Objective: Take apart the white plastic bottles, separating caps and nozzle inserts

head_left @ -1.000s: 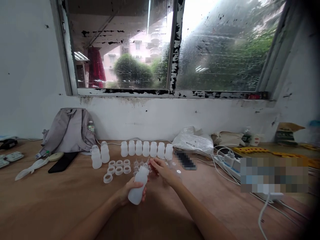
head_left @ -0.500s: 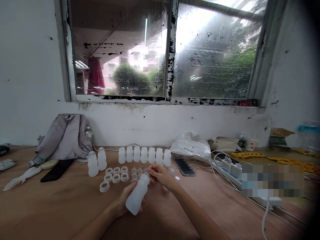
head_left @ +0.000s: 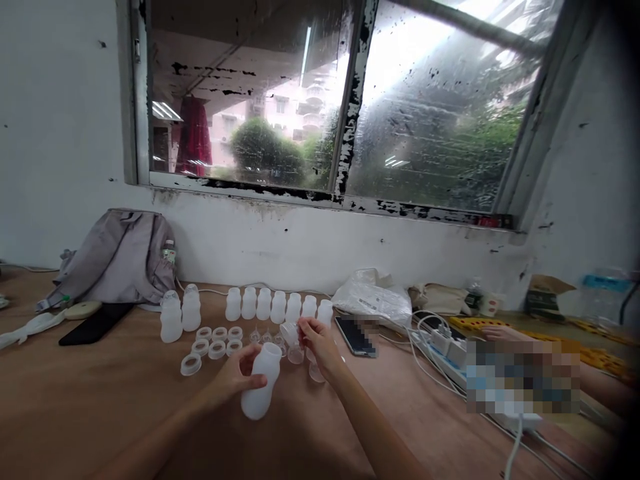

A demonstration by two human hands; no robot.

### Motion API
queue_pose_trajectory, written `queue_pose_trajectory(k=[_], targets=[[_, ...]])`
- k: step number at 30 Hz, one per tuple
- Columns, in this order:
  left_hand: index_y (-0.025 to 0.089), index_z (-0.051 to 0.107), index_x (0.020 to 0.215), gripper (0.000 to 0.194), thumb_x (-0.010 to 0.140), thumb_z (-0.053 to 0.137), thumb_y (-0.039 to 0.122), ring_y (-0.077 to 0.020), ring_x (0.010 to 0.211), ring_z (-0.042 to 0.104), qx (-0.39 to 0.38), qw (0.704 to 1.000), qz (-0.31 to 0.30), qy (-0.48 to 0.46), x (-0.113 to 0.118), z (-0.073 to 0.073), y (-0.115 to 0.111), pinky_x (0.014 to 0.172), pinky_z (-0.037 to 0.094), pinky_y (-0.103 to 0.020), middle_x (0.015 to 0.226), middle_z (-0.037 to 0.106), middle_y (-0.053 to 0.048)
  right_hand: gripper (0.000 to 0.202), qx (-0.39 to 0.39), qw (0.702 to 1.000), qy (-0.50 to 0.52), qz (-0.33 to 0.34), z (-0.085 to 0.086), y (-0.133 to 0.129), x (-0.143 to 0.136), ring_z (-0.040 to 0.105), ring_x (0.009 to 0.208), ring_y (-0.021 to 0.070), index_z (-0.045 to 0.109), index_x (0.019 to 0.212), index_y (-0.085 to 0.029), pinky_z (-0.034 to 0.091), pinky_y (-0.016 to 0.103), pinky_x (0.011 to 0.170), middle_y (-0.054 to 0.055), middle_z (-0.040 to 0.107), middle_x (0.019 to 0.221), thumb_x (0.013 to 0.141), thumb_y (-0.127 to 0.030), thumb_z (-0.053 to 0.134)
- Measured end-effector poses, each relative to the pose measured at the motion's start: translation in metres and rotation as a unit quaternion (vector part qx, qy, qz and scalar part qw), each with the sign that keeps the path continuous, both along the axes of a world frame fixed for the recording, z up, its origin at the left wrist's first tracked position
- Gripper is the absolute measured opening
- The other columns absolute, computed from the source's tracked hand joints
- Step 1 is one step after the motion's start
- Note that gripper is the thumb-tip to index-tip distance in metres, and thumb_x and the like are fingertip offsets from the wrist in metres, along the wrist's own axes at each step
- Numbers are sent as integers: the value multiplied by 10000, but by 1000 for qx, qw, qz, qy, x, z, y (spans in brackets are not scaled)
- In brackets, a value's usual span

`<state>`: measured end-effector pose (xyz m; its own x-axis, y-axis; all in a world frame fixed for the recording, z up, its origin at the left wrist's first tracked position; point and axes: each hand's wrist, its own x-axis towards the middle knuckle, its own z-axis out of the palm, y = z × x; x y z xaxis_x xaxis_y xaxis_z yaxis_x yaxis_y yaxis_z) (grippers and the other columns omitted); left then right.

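Note:
My left hand is wrapped round a frosted white bottle, whose open mouth tilts up and slightly right. To its right, my right hand pinches a clear cup-shaped cover, held apart from the bottle. Below and behind it lie clear nipple-like pieces and clear covers. Several white rings sit in rows left of the held bottle. A row of frosted bottles stands behind. Two bottles with clear tops stand further left.
A grey backpack, a black pouch and a white strap lie at the left. A plastic bag and a phone lie right of the bottles. Cables and a power strip run rightward. Another person's hand reaches in at the right.
The clear cover has come off the bottle's mouth in my right hand. My left hand and the bottle have shifted left, the bottle more upright. Another person's arm has appeared. The view has tilted.

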<state>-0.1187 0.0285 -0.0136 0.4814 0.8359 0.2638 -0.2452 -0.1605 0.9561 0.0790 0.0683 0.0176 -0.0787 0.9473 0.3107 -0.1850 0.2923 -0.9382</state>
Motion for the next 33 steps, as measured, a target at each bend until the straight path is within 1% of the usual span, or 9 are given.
queue_pose_trajectory(k=[4, 6, 8, 12, 15, 17, 24, 29, 33], targets=[[172, 535, 964, 504, 543, 715, 383, -193, 899, 550, 143, 965, 149, 164, -22, 41, 31, 776, 448, -303, 977, 585, -53, 386, -32, 998, -35, -27, -6, 5, 3, 369, 422, 58, 491, 589, -154, 291, 180, 369, -50, 430, 502, 626, -521, 607], [162, 559, 921, 478, 551, 684, 437, -201, 903, 547, 213, 914, 218, 268, -37, 67, 51, 771, 453, -304, 1068, 549, -76, 390, -28, 997, -60, -31, -10, 8, 4, 365, 397, 57, 499, 599, -156, 277, 180, 352, -55, 428, 479, 624, -532, 600], [150, 538, 954, 535, 552, 654, 484, -203, 823, 570, 236, 864, 257, 363, -52, 89, 71, 724, 461, -303, 954, 594, -71, 395, -21, 996, -81, -34, -12, 10, 5, 357, 373, 54, 498, 595, -157, 263, 179, 338, -60, 419, 456, 629, -540, 588], [134, 450, 1074, 595, 601, 582, 471, -218, 805, 580, 250, 752, 286, 539, -77, 112, 107, 693, 439, -282, 889, 606, -65, 371, -2, 993, -116, -21, -15, 7, 1, 354, 359, 53, 509, 621, -156, 266, 177, 336, -66, 402, 438, 678, -520, 552], [139, 398, 1145, 586, 640, 526, 409, -224, 857, 574, 239, 666, 285, 647, -86, 111, 129, 706, 421, -272, 950, 597, -81, 344, 4, 991, -137, 7, -16, 2, -4, 361, 364, 53, 505, 637, -158, 272, 178, 341, -67, 400, 452, 702, -494, 543], [133, 451, 1095, 555, 608, 553, 378, -250, 896, 562, 225, 636, 273, 685, -89, 106, 141, 712, 416, -283, 992, 590, -107, 329, 9, 989, -146, 15, -17, 0, -6, 369, 376, 52, 499, 645, -161, 272, 177, 347, -64, 411, 477, 701, -480, 553], [99, 551, 971, 540, 475, 674, 275, -310, 928, 551, 179, 605, 250, 734, -89, 89, 164, 717, 422, -317, 1000, 594, -170, 288, 24, 982, -188, -9, -19, 2, -5, 385, 406, 62, 502, 678, -167, 300, 185, 379, -59, 425, 501, 715, -450, 542], [137, 575, 912, 491, 443, 696, 216, -284, 939, 556, 161, 598, 254, 743, -83, 81, 171, 736, 422, -297, 1017, 602, -141, 185, 75, 946, -316, -14, -22, -5, -10, 445, 525, 82, 548, 627, -157, 325, 185, 469, -24, 504, 558, 692, -323, 594], [156, 582, 866, 461, 426, 705, 217, -297, 931, 565, 145, 597, 263, 744, -80, 73, 178, 720, 430, -308, 997, 617, -134, 136, 43, 913, -404, 28, -28, -11, -14, 442, 517, 82, 540, 615, -157, 305, 189, 468, -27, 514, 558, 643, -247, 637]])
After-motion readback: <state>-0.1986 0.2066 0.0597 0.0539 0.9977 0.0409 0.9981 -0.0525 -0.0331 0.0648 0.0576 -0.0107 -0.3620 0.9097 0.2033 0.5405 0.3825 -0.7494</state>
